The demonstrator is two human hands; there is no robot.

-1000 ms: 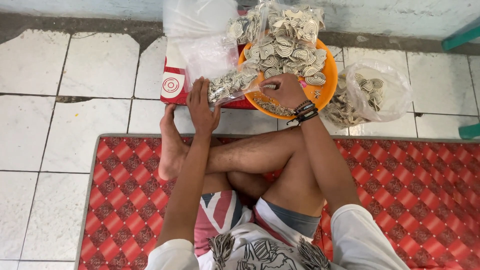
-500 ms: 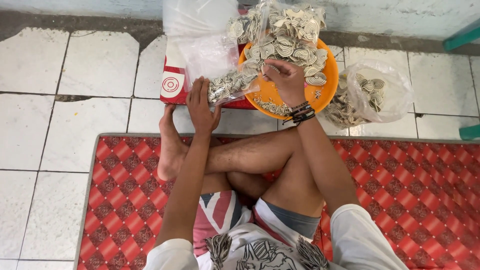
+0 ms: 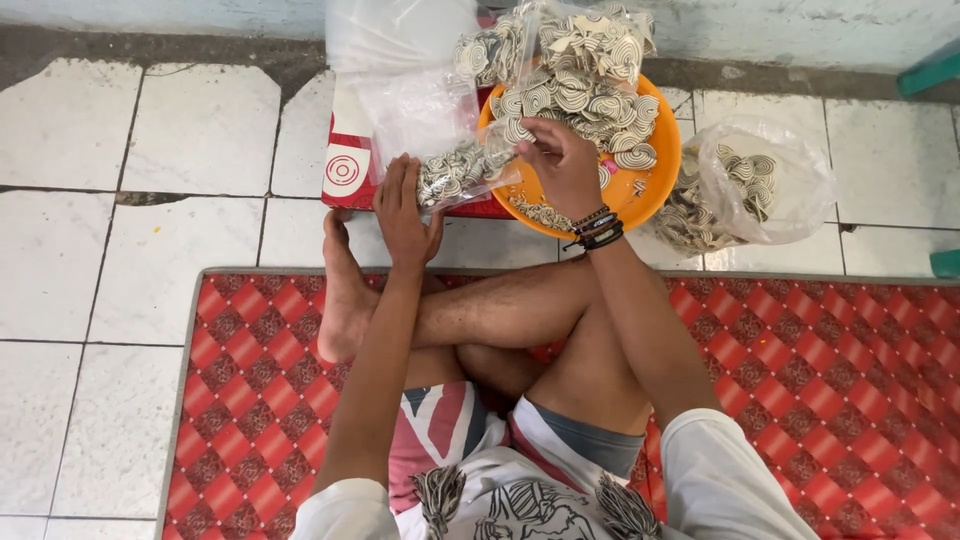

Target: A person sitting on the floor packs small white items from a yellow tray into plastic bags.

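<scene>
The red box (image 3: 345,170) at the far left is mostly buried under clear bags, so only a corner shows. The left hand (image 3: 405,215) grips the near end of a small clear bag (image 3: 455,172) of spiral chips. The right hand (image 3: 560,165) pinches chips at the bag's mouth, over the orange bowl (image 3: 655,170). Another filled bag (image 3: 745,185) sits further right on the floor, and the top bag's cut off.

R hand (image 3: 562,160) now sits higher & further left than 1 s ago, off the orange bowl's (image 3: 655,190) near rim, fingers (image 3: 525,135) at the small clear bag's (image 3: 465,170) mouth.
</scene>
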